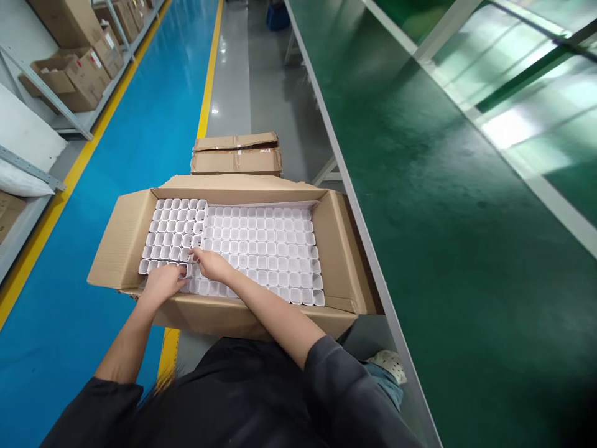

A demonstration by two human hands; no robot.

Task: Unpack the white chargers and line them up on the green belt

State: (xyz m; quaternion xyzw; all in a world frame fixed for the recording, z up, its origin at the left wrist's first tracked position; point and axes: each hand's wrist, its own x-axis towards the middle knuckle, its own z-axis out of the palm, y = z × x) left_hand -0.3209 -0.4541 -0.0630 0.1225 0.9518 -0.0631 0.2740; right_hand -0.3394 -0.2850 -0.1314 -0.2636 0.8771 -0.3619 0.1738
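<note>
An open cardboard box [340, 249] stands on the floor in front of me, filled with rows of small white plastic cups [261, 242]. My left hand [163, 281] rests at the near left corner of the cups, fingers curled over several of them. My right hand [211, 264] lies just to its right, fingertips pinched on the edge of a cup near the seam between the left block of cups [175, 227] and the larger block. What each hand actually grips is hard to make out.
A long green workbench [448, 205] runs along the right. A flat closed carton [236, 154] lies behind the box. Metal shelving with brown cartons [74, 74] lines the far left, past a blue floor strip [153, 124] with yellow lines.
</note>
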